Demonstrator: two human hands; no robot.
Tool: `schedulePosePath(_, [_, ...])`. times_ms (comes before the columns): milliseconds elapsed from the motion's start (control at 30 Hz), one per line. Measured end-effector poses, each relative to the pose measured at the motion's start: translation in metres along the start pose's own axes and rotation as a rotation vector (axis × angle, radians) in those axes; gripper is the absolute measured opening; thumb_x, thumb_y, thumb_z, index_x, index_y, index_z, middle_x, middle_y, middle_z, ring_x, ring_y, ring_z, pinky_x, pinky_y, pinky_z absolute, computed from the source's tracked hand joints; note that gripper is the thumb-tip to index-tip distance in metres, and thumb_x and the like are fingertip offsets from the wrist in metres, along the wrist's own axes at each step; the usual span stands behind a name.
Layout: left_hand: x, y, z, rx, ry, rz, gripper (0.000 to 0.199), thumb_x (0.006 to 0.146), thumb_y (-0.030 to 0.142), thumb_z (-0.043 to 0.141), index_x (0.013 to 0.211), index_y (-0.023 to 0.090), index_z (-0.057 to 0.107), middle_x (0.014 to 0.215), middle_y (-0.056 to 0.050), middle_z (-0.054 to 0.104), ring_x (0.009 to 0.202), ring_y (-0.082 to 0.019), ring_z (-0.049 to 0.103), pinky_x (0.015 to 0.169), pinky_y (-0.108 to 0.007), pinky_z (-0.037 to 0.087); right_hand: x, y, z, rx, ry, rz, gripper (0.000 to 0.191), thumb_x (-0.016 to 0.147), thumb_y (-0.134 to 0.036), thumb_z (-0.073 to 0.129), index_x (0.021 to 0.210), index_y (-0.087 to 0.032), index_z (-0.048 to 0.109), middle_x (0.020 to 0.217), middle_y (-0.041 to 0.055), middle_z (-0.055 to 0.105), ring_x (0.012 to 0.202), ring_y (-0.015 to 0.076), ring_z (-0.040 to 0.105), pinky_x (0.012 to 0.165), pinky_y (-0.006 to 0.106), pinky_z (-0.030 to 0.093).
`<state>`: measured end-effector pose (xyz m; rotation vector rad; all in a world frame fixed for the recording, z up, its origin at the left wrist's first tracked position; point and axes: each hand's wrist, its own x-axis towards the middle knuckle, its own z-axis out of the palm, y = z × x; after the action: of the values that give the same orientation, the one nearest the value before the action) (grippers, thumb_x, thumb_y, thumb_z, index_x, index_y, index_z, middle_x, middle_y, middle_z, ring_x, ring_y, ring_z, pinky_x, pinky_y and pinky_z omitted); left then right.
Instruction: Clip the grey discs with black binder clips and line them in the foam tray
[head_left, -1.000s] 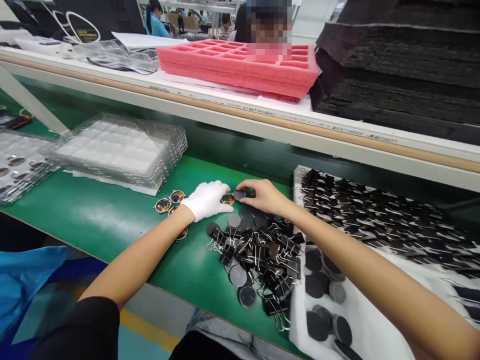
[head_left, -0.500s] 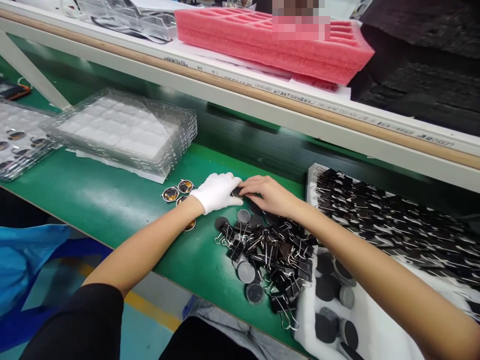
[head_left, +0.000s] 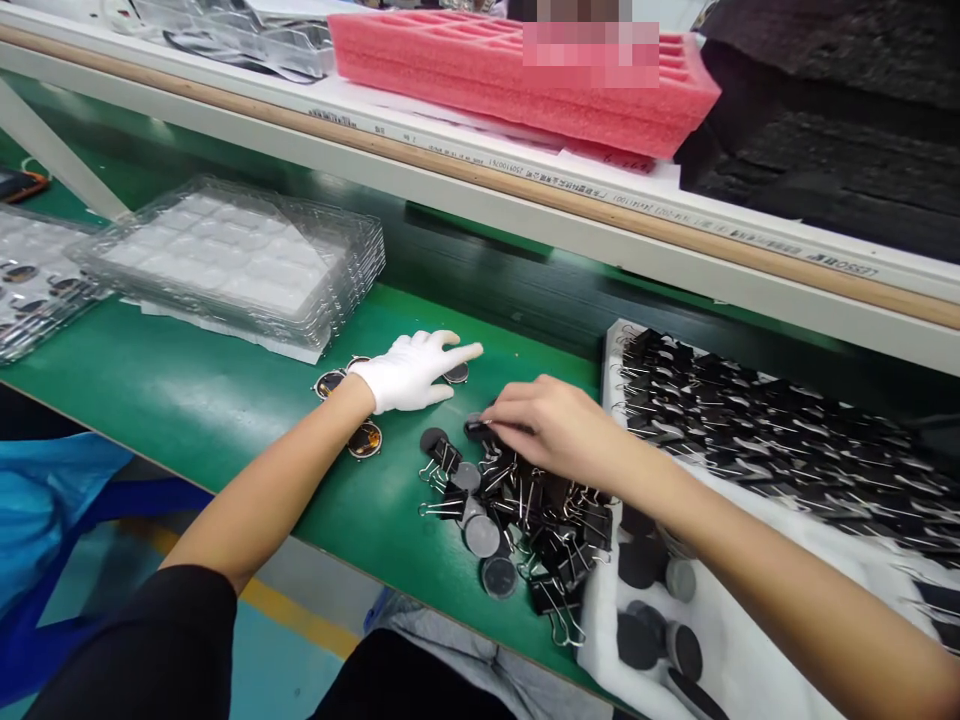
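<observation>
My left hand (head_left: 412,371), in a white glove, is over the green table with its fingers spread. A dark round piece with a metal rim (head_left: 456,374) lies under its fingertips. Round watch-like pieces (head_left: 365,440) sit by its wrist. My bare right hand (head_left: 540,420) pinches a dark disc (head_left: 477,424) at the upper edge of a heap of black binder clips (head_left: 559,540). Grey discs (head_left: 481,536) lie along the heap's left side.
Stacked clear trays (head_left: 225,260) stand at the left. A white foam tray (head_left: 600,620) with rows of clips and discs is at the right. A shelf rail (head_left: 465,180) crosses above, with pink foam (head_left: 450,80) on it.
My hands have moved apart. My right hand has come down to the clip heap with a dark disc, while my gloved left hand has shifted left and spread its fingers, uncovering a rimmed round piece.
</observation>
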<state>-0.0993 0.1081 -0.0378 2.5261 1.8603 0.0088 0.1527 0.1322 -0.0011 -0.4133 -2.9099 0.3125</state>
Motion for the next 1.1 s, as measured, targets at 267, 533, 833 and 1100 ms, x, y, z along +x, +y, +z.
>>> schedulePosePath(267, [0.005,-0.008,0.0,0.06,0.001,0.018,0.061,0.098,0.049,0.052,0.156,0.035,0.042,0.138,-0.01,0.059,0.114,-0.033,0.056,0.092,-0.043,0.042,0.026,0.074,-0.001,0.123,0.231,0.137,0.026,0.089,-0.012,0.062,0.097,-0.022,0.084,0.099,0.0042,0.081,0.088,0.0232,0.077,0.087,0.037,0.06])
schedulePosePath(533, [0.004,-0.005,0.002,0.103,0.05,-0.07,0.05,0.096,0.057,0.056,0.131,0.022,0.062,0.118,-0.014,0.063,0.106,-0.033,0.059,0.084,-0.041,0.043,0.045,0.102,0.025,0.189,0.153,0.071,0.039,0.083,-0.005,0.053,0.1,-0.023,0.083,0.109,0.0033,0.08,0.1,0.0221,0.076,0.098,0.038,0.059])
schedulePosePath(833, [0.008,-0.002,0.002,0.212,0.049,0.014,0.047,0.098,0.057,0.055,0.12,0.017,0.065,0.108,-0.014,0.064,0.097,-0.032,0.063,0.074,-0.037,0.04,0.09,0.081,0.027,0.289,0.425,0.597,0.04,0.095,-0.025,0.041,0.127,-0.018,0.064,0.12,0.0142,0.072,0.114,0.0318,0.065,0.101,0.054,0.049])
schedulePosePath(1100, [0.009,0.004,0.001,0.185,0.043,0.007,0.047,0.097,0.059,0.056,0.108,0.015,0.067,0.103,-0.014,0.065,0.092,-0.031,0.066,0.07,-0.035,0.04,0.124,0.076,0.057,0.195,0.323,0.925,0.057,0.102,-0.055,0.025,0.136,-0.02,0.056,0.149,0.0241,0.048,0.143,0.0451,0.035,0.11,0.072,0.025])
